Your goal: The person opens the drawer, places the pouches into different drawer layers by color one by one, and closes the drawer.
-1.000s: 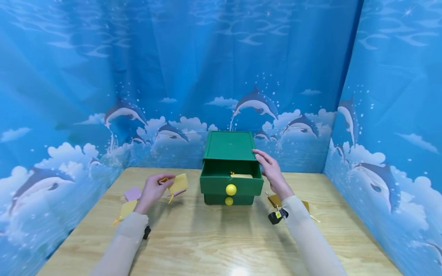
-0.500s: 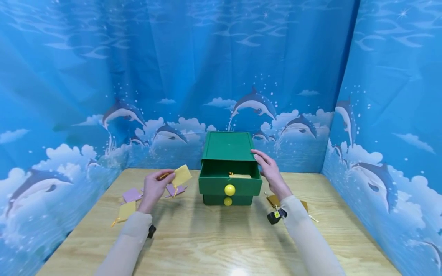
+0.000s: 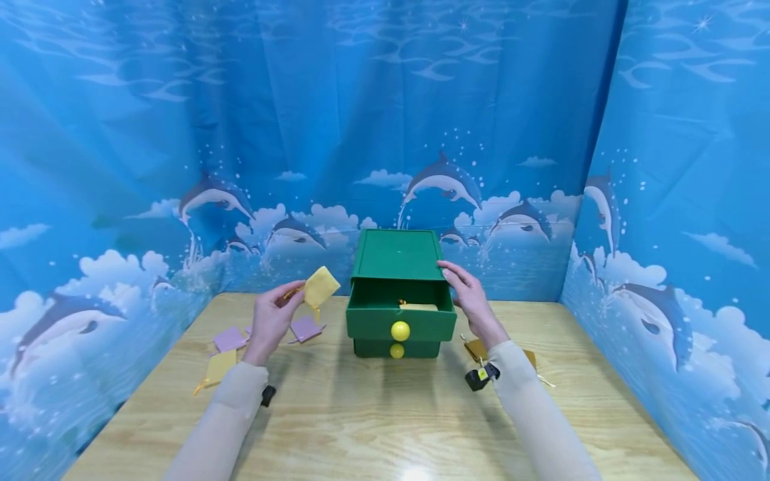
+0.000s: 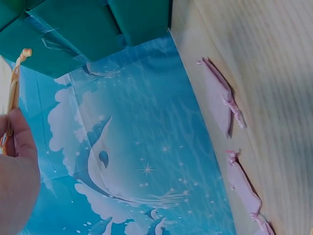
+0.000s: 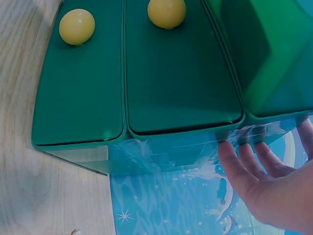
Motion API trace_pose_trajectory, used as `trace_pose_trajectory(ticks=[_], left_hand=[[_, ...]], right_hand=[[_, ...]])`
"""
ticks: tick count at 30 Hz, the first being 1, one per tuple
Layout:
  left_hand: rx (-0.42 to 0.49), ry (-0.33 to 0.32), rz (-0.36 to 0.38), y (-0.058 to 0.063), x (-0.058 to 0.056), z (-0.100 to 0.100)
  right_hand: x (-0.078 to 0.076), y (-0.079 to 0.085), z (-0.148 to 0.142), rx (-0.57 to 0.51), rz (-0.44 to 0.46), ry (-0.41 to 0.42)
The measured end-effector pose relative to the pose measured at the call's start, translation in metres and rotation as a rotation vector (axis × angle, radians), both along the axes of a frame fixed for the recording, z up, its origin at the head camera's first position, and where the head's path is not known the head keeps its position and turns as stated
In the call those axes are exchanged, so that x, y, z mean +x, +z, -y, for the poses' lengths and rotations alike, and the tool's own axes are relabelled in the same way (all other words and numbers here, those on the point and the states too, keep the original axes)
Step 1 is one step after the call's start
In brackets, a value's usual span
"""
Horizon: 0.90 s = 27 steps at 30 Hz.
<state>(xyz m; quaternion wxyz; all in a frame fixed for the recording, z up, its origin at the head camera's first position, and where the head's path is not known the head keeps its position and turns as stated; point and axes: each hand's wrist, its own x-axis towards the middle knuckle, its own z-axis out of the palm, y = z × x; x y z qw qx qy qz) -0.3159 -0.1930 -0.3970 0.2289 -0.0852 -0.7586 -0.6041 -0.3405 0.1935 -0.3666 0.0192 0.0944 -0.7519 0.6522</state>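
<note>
My left hand [image 3: 273, 324] pinches a small yellow drawstring pouch [image 3: 321, 287] near its cord, raised above the table left of the green drawer box [image 3: 397, 254]. In the left wrist view the held pouch is seen only narrowly, at the left edge. The box's upper drawer [image 3: 373, 324] is pulled out, and a pale yellow pouch [image 3: 419, 307] lies inside it. My right hand [image 3: 473, 304] rests against the box's right side near the top edge. Its extended fingertips [image 5: 230, 149] touch that side in the right wrist view.
Two purple pouches [image 3: 305, 328] and another yellow pouch [image 3: 220, 367] lie on the table [image 3: 337, 414] at the left. Brown pouches [image 3: 477, 350] lie at the right, partly hidden by my right forearm. A blue dolphin-print curtain [image 3: 289, 133] stands behind and beside the table.
My left hand has risen and shifted slightly right with the yellow pouch, showing more of the purple pouch beneath. My right hand keeps its place on the box.
</note>
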Motion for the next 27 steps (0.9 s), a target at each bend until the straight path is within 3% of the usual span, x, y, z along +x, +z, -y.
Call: trace_pose_trajectory(ticks=[4, 7, 13, 18, 27], left_hand=[[-0.009, 0.005, 0.038, 0.004, 0.001, -0.002], [0.035, 0.003, 0.035, 0.007, 0.000, -0.004], [0.157, 0.030, -0.054, 0.015, -0.001, -0.011], [0.209, 0.060, -0.119, 0.024, 0.001, -0.017], [0.245, -0.022, -0.160, 0.041, 0.006, -0.033]], right_hand=[[0.000, -0.001, 0.000, -0.004, 0.002, 0.002], [-0.001, -0.001, 0.000, -0.005, 0.008, 0.006], [-0.002, 0.001, -0.001, -0.012, 0.034, 0.019], [-0.003, 0.002, -0.001, -0.018, 0.053, 0.018], [-0.001, 0.000, 0.000, -0.008, 0.025, 0.001]])
